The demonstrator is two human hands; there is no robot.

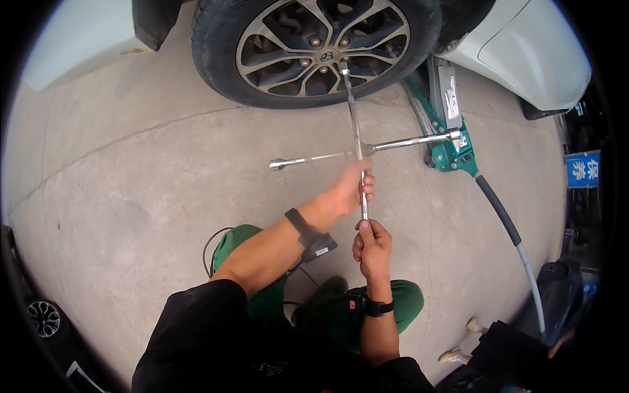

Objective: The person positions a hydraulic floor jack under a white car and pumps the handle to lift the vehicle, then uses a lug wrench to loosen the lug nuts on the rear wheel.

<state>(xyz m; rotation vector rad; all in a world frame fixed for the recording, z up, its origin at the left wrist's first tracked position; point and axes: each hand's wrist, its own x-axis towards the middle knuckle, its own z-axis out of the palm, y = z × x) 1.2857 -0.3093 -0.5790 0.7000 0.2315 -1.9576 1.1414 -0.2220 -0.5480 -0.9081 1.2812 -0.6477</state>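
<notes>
L hand [352, 190] (a bit blurred) had fingers wrapped round the chromed steel cross-shaped wrench [354, 121], its crossing just beyond them; R hand [375, 250] gripped the near end, right below the L fingers. Well past both hands, the wrench's far tip met the silver-spoked, black-tyred wheel [326, 56] nr its centre. Prob. stiff, fairly heavy, maybe slick; best holds: shaft nr crossing + near end.

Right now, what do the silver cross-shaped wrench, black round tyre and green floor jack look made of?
Wrench: likely chromed steel, shiny highlights. Tyre: apparently rubber, matte black, grooved edge. Jack: probably painted steel, opaque green coat; underlying metal unconfirmed.
</notes>
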